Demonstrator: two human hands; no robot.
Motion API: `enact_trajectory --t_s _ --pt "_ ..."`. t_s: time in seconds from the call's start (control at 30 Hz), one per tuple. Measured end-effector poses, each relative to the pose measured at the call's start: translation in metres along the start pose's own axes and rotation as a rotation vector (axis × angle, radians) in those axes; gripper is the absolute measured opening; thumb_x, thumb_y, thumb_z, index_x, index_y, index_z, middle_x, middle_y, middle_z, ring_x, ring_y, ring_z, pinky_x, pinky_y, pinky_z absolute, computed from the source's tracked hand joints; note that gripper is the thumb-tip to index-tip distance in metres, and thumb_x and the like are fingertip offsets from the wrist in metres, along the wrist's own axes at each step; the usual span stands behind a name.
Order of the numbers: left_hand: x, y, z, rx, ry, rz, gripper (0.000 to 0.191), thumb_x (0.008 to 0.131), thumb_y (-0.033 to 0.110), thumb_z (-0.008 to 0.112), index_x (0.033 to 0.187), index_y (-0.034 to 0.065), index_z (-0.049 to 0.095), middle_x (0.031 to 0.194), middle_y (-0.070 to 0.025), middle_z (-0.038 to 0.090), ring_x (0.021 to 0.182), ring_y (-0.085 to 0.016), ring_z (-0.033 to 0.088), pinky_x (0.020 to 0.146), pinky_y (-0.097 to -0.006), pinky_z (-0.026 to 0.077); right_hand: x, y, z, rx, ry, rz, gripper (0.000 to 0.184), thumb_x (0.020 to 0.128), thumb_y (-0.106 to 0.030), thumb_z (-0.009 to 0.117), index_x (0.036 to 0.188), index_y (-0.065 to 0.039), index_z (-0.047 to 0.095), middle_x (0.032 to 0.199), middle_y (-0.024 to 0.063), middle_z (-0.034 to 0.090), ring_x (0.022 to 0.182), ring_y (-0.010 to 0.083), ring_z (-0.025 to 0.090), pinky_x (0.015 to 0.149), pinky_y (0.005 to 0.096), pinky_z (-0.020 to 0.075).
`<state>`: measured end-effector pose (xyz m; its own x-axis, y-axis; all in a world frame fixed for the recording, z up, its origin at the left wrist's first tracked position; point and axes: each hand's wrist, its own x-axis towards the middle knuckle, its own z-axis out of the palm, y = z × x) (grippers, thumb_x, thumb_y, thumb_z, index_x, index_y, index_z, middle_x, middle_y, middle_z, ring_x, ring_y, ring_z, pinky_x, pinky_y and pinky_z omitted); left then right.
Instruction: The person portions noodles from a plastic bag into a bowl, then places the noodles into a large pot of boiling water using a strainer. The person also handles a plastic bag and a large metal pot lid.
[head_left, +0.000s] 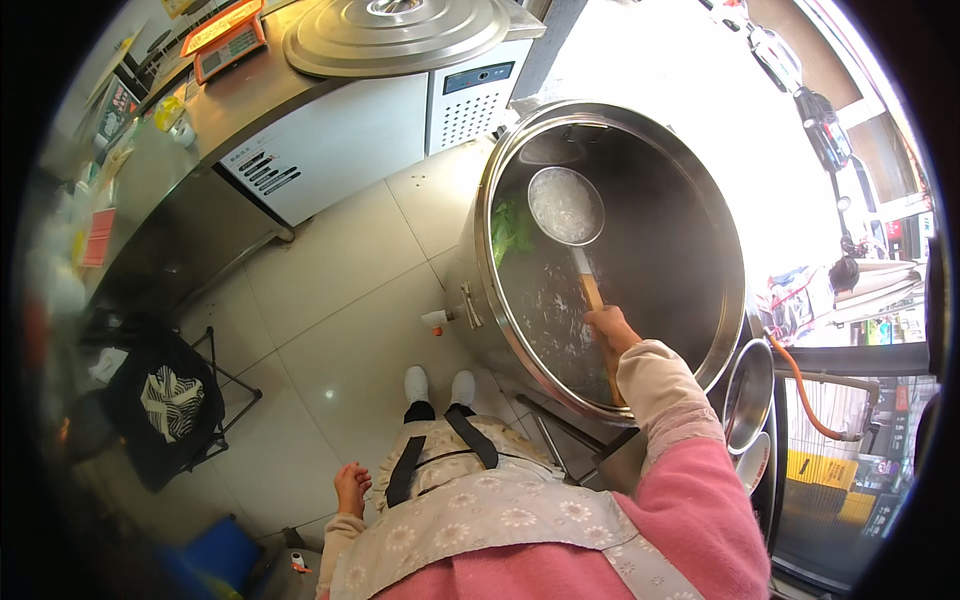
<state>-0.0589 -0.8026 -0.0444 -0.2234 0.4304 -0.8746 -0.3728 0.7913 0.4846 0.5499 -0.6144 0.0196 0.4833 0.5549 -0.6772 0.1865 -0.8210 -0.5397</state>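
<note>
My right hand (613, 328) grips the wooden handle (592, 292) of a round metal skimmer (566, 206), whose bowl holds a whitish, translucent, wet mass. The bowl is over a large steel pot (484, 259) of dark, steaming liquid. Green leaves (510, 232) float at the pot's left side, and ripples or bubbles show near the handle. My left hand (351, 486) hangs beside my apron with its fingers loosely curled, holding nothing. A small tap (436, 320) sticks out from the pot's outer wall.
A steel counter (225, 112) at upper left bears a large round lid (397, 34) and an orange scale (225, 45). Right of the pot are metal bowls (748, 394) and an orange hose (802, 401). A black folding chair (161, 405) with a striped cloth stands on the tiled floor at left.
</note>
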Motion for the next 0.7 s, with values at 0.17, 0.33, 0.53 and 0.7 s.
enact_trajectory --t_s 0.17,0.33,0.53,0.7 --pt "0.012 0.003 0.017 0.020 -0.039 -0.016 0.018 0.087 0.020 0.057 0.098 0.0075 0.053 0.074 -0.0046 0.059 0.060 -0.015 0.057 0.051 -0.0276 0.047 -0.027 -0.009 -0.022 0.027 -0.005 -0.017 0.017 0.067 -0.008 0.065 0.073 0.004 0.057 0.058 0.0080 0.056 0.047 0.0164 0.054 0.045 0.0298 0.0441" --pt "0.020 0.013 0.025 0.040 -0.090 0.005 0.021 0.088 0.022 0.056 0.100 0.0044 0.054 0.077 -0.0083 0.058 0.066 -0.018 0.056 0.057 -0.0294 0.047 -0.047 -0.022 -0.033 -0.006 -0.030 -0.022 0.017 0.067 -0.009 0.065 0.073 0.004 0.056 0.058 0.0076 0.055 0.048 0.0154 0.053 0.045 0.0291 0.0437" --pt "0.027 0.015 0.025 0.043 -0.073 -0.007 0.020 0.088 0.021 0.055 0.101 0.0057 0.053 0.076 -0.0068 0.058 0.063 -0.017 0.056 0.055 -0.0284 0.047 -0.068 -0.038 -0.037 0.033 -0.082 -0.048 0.014 0.070 -0.009 0.063 0.073 0.002 0.055 0.059 0.0050 0.053 0.048 0.0135 0.051 0.044 0.0265 0.0400" --pt "0.029 0.014 0.031 0.098 -0.037 -0.019 0.019 0.087 0.020 0.056 0.101 0.0078 0.053 0.072 -0.0044 0.058 0.059 -0.015 0.056 0.051 -0.0277 0.046 -0.064 -0.032 -0.035 0.035 -0.093 -0.017 0.013 0.070 -0.009 0.063 0.074 0.002 0.056 0.059 0.0042 0.051 0.047 0.0128 0.050 0.043 0.0255 0.0390"
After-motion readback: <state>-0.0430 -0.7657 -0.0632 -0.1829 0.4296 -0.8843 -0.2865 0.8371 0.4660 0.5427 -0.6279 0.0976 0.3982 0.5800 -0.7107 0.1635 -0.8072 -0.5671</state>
